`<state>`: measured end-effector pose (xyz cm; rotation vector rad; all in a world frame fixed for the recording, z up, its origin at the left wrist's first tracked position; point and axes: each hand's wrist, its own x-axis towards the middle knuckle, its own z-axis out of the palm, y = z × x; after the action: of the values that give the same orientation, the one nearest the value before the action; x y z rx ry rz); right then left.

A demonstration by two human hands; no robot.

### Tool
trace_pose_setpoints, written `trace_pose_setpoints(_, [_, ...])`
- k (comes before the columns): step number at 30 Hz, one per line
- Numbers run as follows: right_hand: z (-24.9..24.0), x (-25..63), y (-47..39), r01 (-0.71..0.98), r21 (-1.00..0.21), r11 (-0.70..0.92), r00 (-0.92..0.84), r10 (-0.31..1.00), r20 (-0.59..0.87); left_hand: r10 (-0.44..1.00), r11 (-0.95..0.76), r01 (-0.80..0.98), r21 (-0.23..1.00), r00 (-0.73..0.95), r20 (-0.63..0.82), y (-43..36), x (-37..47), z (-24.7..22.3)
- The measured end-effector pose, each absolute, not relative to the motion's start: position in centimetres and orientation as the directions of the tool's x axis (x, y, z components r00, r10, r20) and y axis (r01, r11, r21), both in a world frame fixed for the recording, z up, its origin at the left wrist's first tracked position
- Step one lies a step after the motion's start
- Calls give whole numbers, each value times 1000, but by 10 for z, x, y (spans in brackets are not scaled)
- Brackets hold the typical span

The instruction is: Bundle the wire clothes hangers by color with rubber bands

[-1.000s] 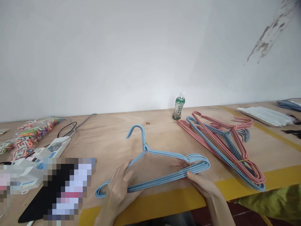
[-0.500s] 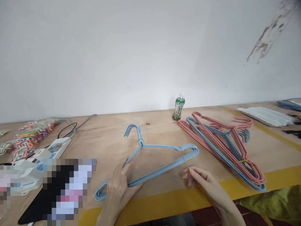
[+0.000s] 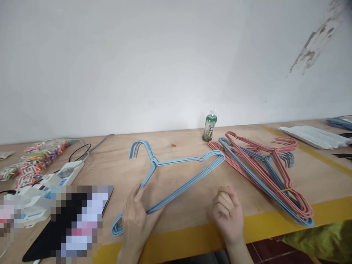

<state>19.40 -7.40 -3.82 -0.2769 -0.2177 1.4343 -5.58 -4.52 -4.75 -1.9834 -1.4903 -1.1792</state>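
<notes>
A bundle of several blue clothes hangers (image 3: 181,187) lies across the table, its hooks pointing to the upper left. My left hand (image 3: 137,216) is wrapped round the bundle near its left end. To the right of the hangers and apart from them, my right hand (image 3: 227,211) is raised with its fingers curled in. Whether a thin band is in those fingers I cannot make out. A pile of pink hangers (image 3: 283,168) and blue hangers (image 3: 247,176) lies to the right, with a yellow rubber band (image 3: 284,190) around its near end.
A green-labelled bottle (image 3: 210,126) stands near the wall. On the left are a blurred-out tablet-like device (image 3: 66,223), a white power strip (image 3: 73,170) with cables, and colourful packets (image 3: 41,157). White packaging (image 3: 310,135) lies at the far right. Yellow tape (image 3: 187,242) runs along the table's front edge.
My right hand has drawn away from a thin stretched band at the bundle's right end and turned upward with curled fingers. The blue hangers have shifted left and up, still in my left hand.
</notes>
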Motion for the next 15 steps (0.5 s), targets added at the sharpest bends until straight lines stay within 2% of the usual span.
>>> trace_pose_setpoints(4, [-29,188,-74,-989,126,77,104,969,224,575,-349,925,150,86,814,-47,-56,-49])
trace_pose_setpoints(7, [-28,185,-68,-896,411,-169,16,912,411,562,-344,924,168,59,825,-48,-56,-48])
trace_pose_setpoints(10, [-30,186,-62,-713,542,-444,-141,849,510,565,-352,923,153,79,821,-49,-56,-48])
trace_pose_setpoints(13, [-37,185,-58,-590,670,-450,-90,862,499,549,-357,927,114,110,829,-48,-56,-51])
trace_pose_setpoints(15, [-45,183,-56,-569,707,-420,-45,874,484,514,-361,929,86,121,849,-47,-56,-53])
